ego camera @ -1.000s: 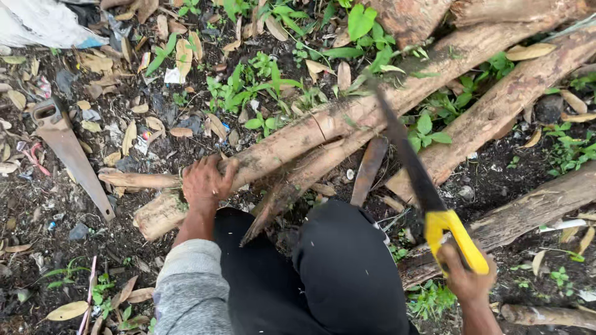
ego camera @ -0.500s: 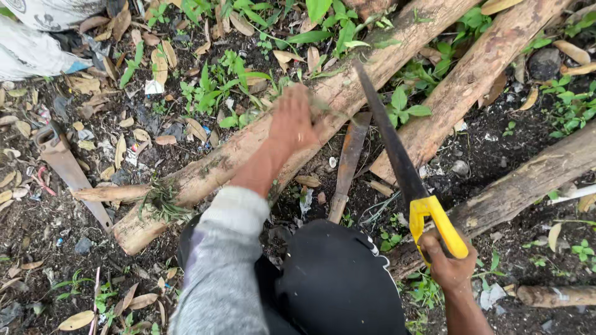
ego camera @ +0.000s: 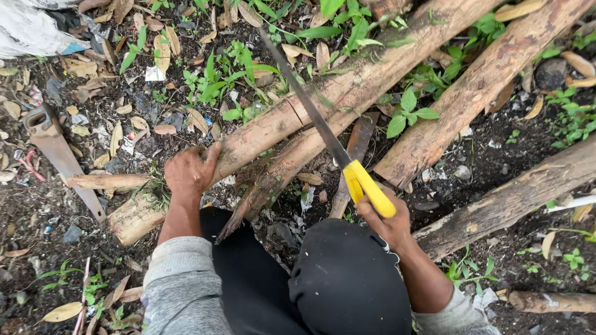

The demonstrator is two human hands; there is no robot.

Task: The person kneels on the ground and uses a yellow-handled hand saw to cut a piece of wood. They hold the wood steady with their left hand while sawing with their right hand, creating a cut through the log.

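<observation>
A long, rough, pale-brown log (ego camera: 347,93) lies slanting on the leaf-littered ground, its cut end at near left, its far end running up to the right. The left hand (ego camera: 189,170) presses down on it near the cut end, fingers spread over the bark. The right hand (ego camera: 385,223) is clenched around the yellow handle of a saw (ego camera: 329,139), whose dark blade lies across the log. Another saw (ego camera: 59,155) lies on the ground at far left.

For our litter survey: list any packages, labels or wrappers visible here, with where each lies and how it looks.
White sack: top left corner, crumpled, blue edge.
White scrap: among leaves, upper left, small, squarish.
Pale wrapper scrap: on soil beneath the logs, between the hands.
</observation>
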